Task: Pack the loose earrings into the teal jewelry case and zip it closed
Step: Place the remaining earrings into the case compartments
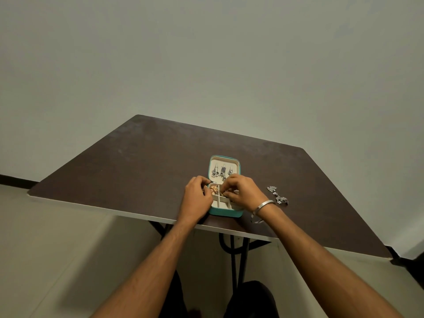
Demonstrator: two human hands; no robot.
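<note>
The left hand (196, 194) curls against the left edge of the open teal jewelry case (226, 212) near the table's (137, 161) front edge. Over its compartments the right hand (243, 190), wrist bent, pinches a small gold earring (222, 193). Silver earrings (277, 195) lie loose just right.

No readable text, label, brand, number or sign anywhere in view.
</note>
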